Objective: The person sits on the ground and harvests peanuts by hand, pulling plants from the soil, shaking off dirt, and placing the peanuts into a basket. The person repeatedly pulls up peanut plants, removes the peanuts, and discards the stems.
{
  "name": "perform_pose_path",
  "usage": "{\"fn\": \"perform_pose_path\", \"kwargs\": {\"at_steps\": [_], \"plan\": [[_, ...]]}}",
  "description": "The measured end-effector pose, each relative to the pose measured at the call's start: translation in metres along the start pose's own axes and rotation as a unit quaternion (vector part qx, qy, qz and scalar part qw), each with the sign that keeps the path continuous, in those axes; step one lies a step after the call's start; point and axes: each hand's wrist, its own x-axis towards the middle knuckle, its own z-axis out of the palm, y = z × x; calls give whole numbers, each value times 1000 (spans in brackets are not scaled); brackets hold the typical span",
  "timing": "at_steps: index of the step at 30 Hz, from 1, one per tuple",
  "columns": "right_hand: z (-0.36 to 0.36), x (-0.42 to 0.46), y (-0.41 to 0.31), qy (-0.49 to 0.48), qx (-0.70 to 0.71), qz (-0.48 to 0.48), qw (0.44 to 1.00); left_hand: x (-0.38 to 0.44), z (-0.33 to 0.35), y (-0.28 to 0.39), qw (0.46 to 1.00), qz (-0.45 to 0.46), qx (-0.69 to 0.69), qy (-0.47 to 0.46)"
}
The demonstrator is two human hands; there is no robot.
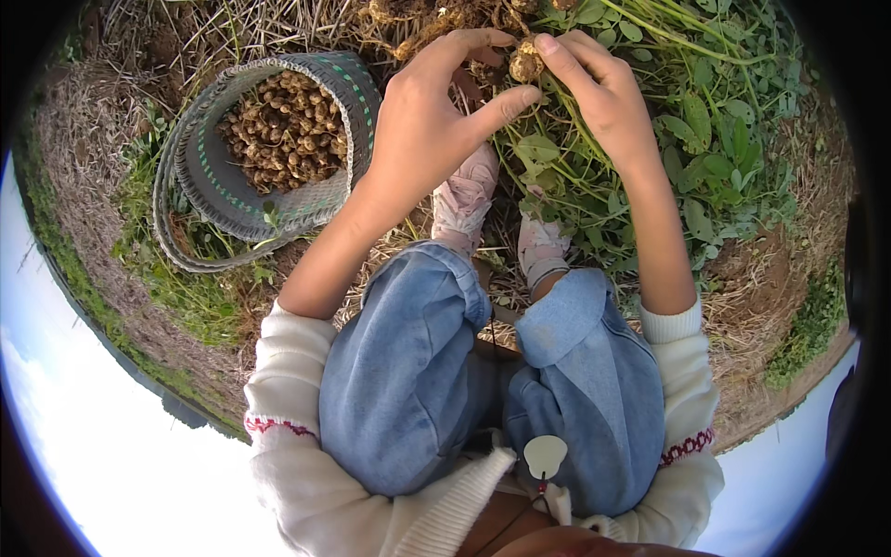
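At the top of the view, my left hand [435, 104] is spread in an arch, thumb and fingers wide apart. Its fingertips reach close to a soil-covered peanut pod [526, 64]; whether they touch it is unclear. The thumb of my right hand [595, 90] rests at that pod's right edge, its other fingers curled behind. I cannot tell if they pinch anything. Around both hands are brown peanut roots [424, 21] and green peanut stems and leaves [550, 157]. To the left, a grey woven basket [202, 143] lies tilted towards me, holding many loose peanuts [289, 132].
The basket's looped handle [170, 237] lies on the grass. My pink shoes [465, 188] and bent knees in blue jeans [411, 362] are below my hands. Peanut foliage [710, 139] spreads to the right. Dry straw [306, 21] covers the soil. A pale pendant [545, 456] hangs near my lap.
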Motion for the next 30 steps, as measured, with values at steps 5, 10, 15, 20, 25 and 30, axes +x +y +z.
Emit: {"fn": "perform_pose_path", "kwargs": {"at_steps": [5, 10, 15, 20, 25, 30], "plan": [[7, -1, -1, 2, -25, -27, 999, 11, 4, -3, 991, 65, 112, 42], [11, 4, -5, 56, 56, 18, 997, 7, 2, -3, 986, 87, 135, 54], [21, 10, 4, 26, 103, 28, 994, -6, -2, 2, 984, 69, 144, 75], [19, 20, 12, 134, 56, 37, 989, -41, -20, 35, 998, 3, 68, -10], [13, -2, -2, 135, -174, -92, 971, -57, -93, 2, 925, -103, 336, 142], [0, 5, -26, 226, -346, -62, 909, -64, -104, -17, 895, -92, 417, 126]]}}
